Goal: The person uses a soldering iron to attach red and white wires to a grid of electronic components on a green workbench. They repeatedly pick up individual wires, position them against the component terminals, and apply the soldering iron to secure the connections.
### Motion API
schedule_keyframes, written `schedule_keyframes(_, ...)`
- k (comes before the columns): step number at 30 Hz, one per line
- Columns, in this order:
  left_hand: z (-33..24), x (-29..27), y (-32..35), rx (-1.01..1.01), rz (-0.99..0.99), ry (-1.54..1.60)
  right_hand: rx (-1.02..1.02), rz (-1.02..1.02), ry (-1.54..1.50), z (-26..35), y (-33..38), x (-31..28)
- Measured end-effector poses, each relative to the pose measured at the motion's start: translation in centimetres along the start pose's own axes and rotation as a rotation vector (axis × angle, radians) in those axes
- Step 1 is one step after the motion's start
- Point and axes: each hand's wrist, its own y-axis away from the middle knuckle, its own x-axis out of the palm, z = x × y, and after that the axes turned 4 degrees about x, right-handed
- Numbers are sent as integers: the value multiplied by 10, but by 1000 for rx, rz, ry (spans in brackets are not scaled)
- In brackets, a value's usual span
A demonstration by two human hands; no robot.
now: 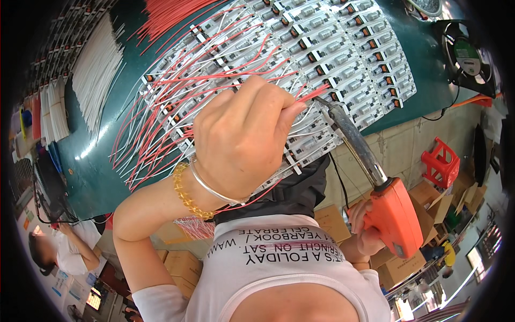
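My left hand is closed in a pinch on several red wires, whose ends reach out past the thumb and forefinger over a panel of small circuit boards. In my right hand is a soldering gun with an orange-red body and a long metal barrel. Its dark tip is close to the ends of the pinched wires; whether it touches them I cannot tell. Red and white wires trail from the boards to the left, partly under my left hand. Each board carries black-and-orange parts.
Bundles of loose white wires and red wires lie on the green tabletop. At the right stands a black fan. Cardboard boxes and a red stool are on the floor. Another person sits at the lower left.
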Motion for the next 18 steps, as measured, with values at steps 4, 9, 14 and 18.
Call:
schedule_keyframes(4, 0, 0, -1, 12, -3, 3, -63, -127, 241, 1, 6, 2)
schedule_keyframes(9, -1, -2, 0, -2, 4, -9, -119, -204, 161, -5, 7, 3)
schedule_keyframes(14, 1, 1, -1, 18, -13, 4, -73, -102, -6, -9, 2, 5)
schedule_keyframes(18, 0, 0, 0, 8, -7, -4, -108, -139, 76, -7, 2, 5)
